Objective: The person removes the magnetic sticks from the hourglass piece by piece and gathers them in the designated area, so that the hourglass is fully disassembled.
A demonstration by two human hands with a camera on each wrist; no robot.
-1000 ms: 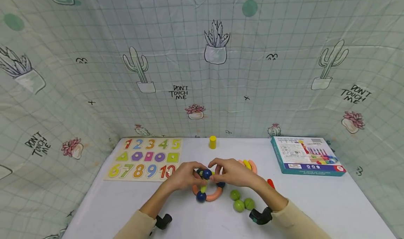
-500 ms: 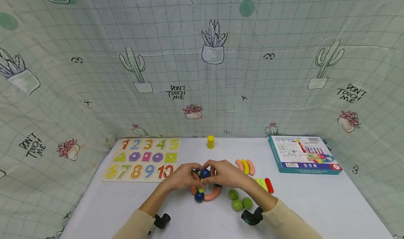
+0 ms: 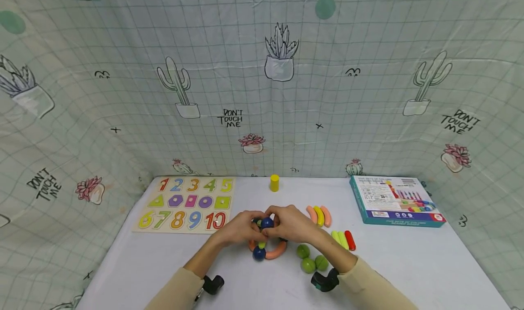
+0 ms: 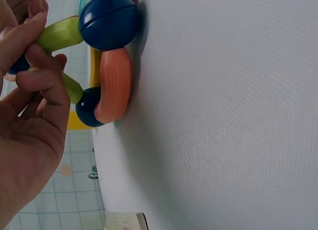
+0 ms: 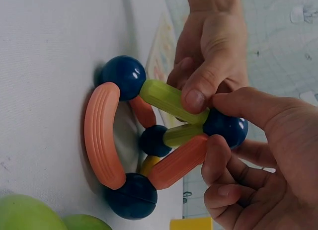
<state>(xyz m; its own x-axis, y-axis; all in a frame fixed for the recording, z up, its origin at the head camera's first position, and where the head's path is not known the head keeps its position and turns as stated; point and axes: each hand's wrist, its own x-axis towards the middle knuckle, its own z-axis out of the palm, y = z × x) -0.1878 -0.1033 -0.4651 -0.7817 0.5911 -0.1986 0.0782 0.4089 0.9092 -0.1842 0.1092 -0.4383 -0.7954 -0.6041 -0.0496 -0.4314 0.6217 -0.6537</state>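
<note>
A pyramid-like frame of blue balls and coloured rods stands on the white table, in front of the person. Its base joins blue balls [image 5: 124,78] with curved orange rods [image 5: 102,135]. Green rods [image 5: 166,98] and a straight orange rod [image 5: 179,163] slant up to one blue ball at the top [image 5: 231,128]. The left hand [image 3: 241,228] pinches a green rod near its upper end, thumb along it in the right wrist view. From the other side, the right hand [image 3: 291,223] pinches the top ball between thumb and forefinger. Fingers partly cover the upper joints in the head view.
Several green balls [image 3: 308,265] lie right of the frame. Behind them are short green and red rods [image 3: 350,240] and curved orange and yellow ones [image 3: 319,216]. A yellow cylinder [image 3: 274,183] stands at the back, between a number board [image 3: 186,215] and a toy box [image 3: 397,201].
The right hand has closed in on the top ball, its fingers now pinching it. Its forearm has shifted left, uncovering the green and red rods. The left hand keeps its hold.
</note>
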